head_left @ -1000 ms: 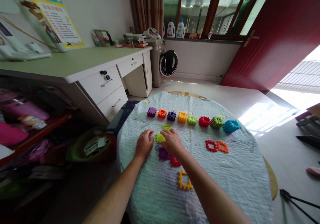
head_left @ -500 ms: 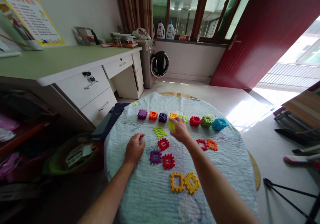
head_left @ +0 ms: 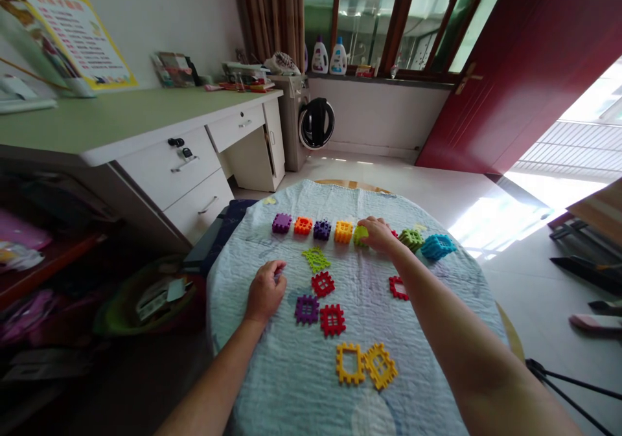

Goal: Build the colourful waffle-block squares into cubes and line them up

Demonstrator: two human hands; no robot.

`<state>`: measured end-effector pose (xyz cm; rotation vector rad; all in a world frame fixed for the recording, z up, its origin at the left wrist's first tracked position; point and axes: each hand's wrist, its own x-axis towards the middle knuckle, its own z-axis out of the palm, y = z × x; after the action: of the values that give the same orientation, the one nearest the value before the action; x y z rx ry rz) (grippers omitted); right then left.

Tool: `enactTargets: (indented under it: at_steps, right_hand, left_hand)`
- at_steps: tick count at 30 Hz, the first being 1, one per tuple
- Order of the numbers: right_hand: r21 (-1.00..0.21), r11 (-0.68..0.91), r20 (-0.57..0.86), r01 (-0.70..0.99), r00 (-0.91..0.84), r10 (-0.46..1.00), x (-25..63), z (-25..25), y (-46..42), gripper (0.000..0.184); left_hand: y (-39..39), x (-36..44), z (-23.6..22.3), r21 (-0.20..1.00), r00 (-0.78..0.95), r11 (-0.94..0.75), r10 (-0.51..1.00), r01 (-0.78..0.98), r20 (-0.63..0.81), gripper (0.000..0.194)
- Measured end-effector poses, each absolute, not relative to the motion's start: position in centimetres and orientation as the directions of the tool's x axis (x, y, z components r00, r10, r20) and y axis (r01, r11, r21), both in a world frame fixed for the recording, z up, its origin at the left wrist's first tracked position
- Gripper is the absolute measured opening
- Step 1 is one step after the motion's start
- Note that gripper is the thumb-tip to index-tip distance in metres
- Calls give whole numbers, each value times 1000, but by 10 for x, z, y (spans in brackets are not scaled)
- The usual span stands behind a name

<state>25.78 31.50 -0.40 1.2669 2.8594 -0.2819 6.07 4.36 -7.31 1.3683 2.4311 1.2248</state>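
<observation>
My right hand (head_left: 378, 234) reaches to the row of stacked plastic building pieces at the far side of the table. Its fingers close on a lime green building piece (head_left: 360, 236) at the lime stack and partly cover a red stack behind. My left hand (head_left: 265, 291) rests loosely curled on the cloth, with nothing visible in it. Nearest it lie a purple square piece (head_left: 307, 309), a red square piece (head_left: 323, 284) and a flat lime piece (head_left: 315, 259). Another red piece (head_left: 333, 320) lies beside the purple one. A yellow frame (head_left: 350, 364) touches a yellow window piece (head_left: 381, 366).
Left of my right hand stand yellow (head_left: 343, 232), dark blue (head_left: 322, 230), orange (head_left: 303, 226) and purple stacks (head_left: 282, 223); green (head_left: 411, 239) and blue stacks (head_left: 438, 246) are right. A red frame (head_left: 398, 288) lies by my right forearm. A pale blue cloth (head_left: 272, 384) covers the round table.
My right hand has moved right, from in front of the yellow stack to the lime stack, with a lime piece in its fingers. My left hand stays in place. The view has shifted slightly.
</observation>
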Motion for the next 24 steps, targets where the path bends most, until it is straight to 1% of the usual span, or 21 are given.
enactTargets:
  at_steps: [3,5,7,8,10,12,14,15,17,18,22,24]
  right_hand:
    - [-167,654,-67,738,-670,739,257,-5,315,48]
    - [-168,648,-57,743,-664,746,258,-4,313,51]
    - [-185,640,-6,746,-652,758,261,-2,306,57]
    - [-212,641,49,737,-647,761,262,-2,299,57]
    - [-306,664,184,682,-642,744,263,-2,282,47]
    - [-408,701,251,585,-666,703,260,-5,258,32]
    - [-466,721,201,512,-733,650,252,-11,233,24]
    - [-475,727,164,496,-762,627,246,-14,221,21]
    - [-452,736,101,505,-790,604,233,-20,203,20]
    - [-429,734,76,527,-788,611,226,-22,197,22]
    - [-339,706,-20,622,-755,656,204,-27,187,41]
    - [-309,691,-57,653,-738,672,199,-28,186,45]
  left_hand:
    - [44,61,-74,684,-596,273,749,676,290,26]
    - [44,60,-74,685,-597,271,746,676,294,27]
    - [45,60,-74,686,-597,272,748,675,292,27]
    - [45,60,-73,685,-596,274,750,675,287,27]
    - [44,60,-73,683,-595,278,753,676,283,27]
    - [44,61,-72,681,-594,278,754,677,282,27]
    - [44,62,-72,679,-590,276,755,681,285,27]
    - [44,62,-71,677,-589,275,756,683,287,27]
    - [44,62,-71,674,-588,274,755,686,291,27]
    - [44,62,-72,673,-589,275,753,687,293,27]
    - [44,61,-73,670,-584,268,753,692,303,26]
    - [44,61,-74,668,-580,260,753,697,312,26]
